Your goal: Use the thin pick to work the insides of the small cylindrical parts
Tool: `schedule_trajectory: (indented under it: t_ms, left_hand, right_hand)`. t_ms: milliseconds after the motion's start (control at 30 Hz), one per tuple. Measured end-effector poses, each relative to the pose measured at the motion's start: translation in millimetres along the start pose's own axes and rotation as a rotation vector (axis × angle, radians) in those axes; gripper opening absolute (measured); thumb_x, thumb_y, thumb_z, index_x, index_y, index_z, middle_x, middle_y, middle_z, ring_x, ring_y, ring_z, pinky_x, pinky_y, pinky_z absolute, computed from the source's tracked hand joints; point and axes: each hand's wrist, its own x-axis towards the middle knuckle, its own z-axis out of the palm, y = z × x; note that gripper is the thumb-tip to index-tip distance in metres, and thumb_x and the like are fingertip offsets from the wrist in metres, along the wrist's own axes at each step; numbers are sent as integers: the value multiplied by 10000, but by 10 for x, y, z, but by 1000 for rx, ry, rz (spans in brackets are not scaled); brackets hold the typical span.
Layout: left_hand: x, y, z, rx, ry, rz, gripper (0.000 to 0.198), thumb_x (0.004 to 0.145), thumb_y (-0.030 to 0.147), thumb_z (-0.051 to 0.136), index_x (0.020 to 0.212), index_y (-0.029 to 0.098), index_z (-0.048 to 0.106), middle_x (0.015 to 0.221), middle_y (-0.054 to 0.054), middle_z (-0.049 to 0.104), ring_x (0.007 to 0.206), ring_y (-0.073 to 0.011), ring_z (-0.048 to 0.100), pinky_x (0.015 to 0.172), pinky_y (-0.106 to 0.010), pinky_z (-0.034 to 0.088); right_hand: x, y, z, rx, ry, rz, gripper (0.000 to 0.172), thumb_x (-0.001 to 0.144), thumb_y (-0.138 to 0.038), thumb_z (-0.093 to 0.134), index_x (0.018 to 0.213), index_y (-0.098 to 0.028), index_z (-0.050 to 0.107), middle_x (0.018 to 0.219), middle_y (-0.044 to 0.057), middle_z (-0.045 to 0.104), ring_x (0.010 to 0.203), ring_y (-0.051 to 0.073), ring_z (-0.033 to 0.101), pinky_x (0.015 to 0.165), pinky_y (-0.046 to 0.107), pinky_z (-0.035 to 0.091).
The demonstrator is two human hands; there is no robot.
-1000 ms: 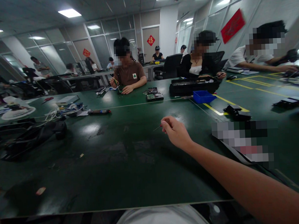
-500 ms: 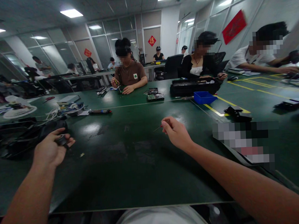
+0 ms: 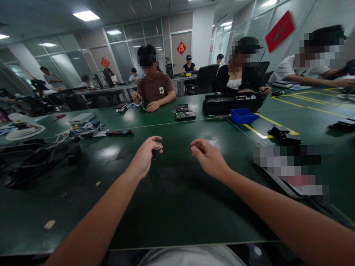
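Note:
Over the middle of the table, my left hand (image 3: 141, 159) is closed on a small dark round part with a silvery rim (image 3: 157, 148); its exact kind cannot be made out. To the right of it and apart from it, my right hand (image 3: 210, 159) pinches a thin metal rod with a red end (image 3: 185, 150). The rod's tip points left, toward the part. My right fingers hide the rest of the rod. Both hands hover above the green table (image 3: 169, 215).
Black plastic parts (image 3: 49, 158) lie at the left, near a dark cylindrical tool with a red tip (image 3: 119, 132). Circuit boards (image 3: 185, 115), a blue tray (image 3: 244, 116) and a long black housing (image 3: 232, 103) sit farther back. Co-workers sit across the table.
My left hand has moved right from beside the black plastic parts to the table's middle, carrying the dark round part. My right hand has hardly moved.

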Motion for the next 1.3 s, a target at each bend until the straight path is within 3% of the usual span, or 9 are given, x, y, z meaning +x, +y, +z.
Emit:
schedule_trajectory:
  t_ms: [133, 267, 400, 533, 800, 1000, 1167, 1300]
  left_hand:
    - [-7, -284, 254, 403, -38, 104, 529, 698, 74, 656, 1205, 191, 555, 1072, -76, 632, 964, -224, 589, 892, -353, 432]
    - [0, -471, 234, 554, -145, 238, 336, 803, 147, 663, 1131, 211, 626, 1155, -86, 652, 1081, -255, 595, 996, -410, 421]
    - [3, -508, 136, 593, -168, 324, 356, 810, 168, 696, 1155, 249, 663, 1232, -51, 653, 1174, -250, 575, 1063, -417, 398]
    - [-23, -506, 126, 607, -146, 314, 422, 797, 157, 716, 1205, 237, 644, 1221, -37, 667, 1140, -230, 601, 1047, -402, 431]
    - [-28, -520, 116, 655, -152, 395, 388, 807, 187, 738, 1187, 227, 670, 1215, -38, 681, 1165, -225, 604, 1073, -404, 429]
    - [-32, -552, 101, 711, -178, 492, 416, 803, 201, 758, 1206, 252, 667, 1210, -36, 681, 1147, -221, 609, 1043, -417, 446]
    - [-22, -570, 104, 724, -184, 491, 412, 802, 192, 761, 1200, 251, 673, 1195, -39, 686, 1135, -225, 613, 1029, -423, 448]
    - [-14, -593, 94, 730, -181, 491, 424, 807, 198, 755, 1215, 271, 666, 1201, -31, 683, 1139, -224, 607, 1026, -428, 447]
  right_hand:
    - [-5, -57, -25, -59, -18, 1, 224, 945, -393, 531, 944, -207, 656, 762, 24, 689, 705, 188, 642, 669, 333, 466]
    - [-20, -86, -44, 72, 48, -11, 231, 939, -399, 537, 884, -204, 645, 770, 29, 690, 696, 179, 638, 654, 327, 478]
    - [-27, -85, -35, 324, 117, -29, 205, 934, -378, 545, 999, -202, 626, 831, 40, 710, 765, 182, 676, 726, 347, 535]
    - [-26, -68, 6, 345, 124, -34, 198, 917, -384, 578, 1007, -213, 620, 862, 46, 726, 800, 193, 699, 752, 364, 550]
    - [-42, -46, 16, 189, 99, -70, 181, 942, -365, 550, 1008, -214, 626, 866, 42, 728, 809, 190, 697, 726, 338, 526]
    - [-36, -109, -62, -101, 138, -43, 293, 885, -476, 628, 761, -211, 641, 611, -2, 640, 529, 149, 556, 512, 286, 382]
    - [-40, -99, -70, -40, 59, -151, 134, 922, -302, 546, 966, -220, 642, 824, 26, 717, 755, 186, 665, 689, 314, 475]
    - [-34, -102, -67, -49, 18, -60, 213, 954, -357, 494, 916, -213, 646, 682, 2, 674, 642, 174, 639, 627, 303, 444]
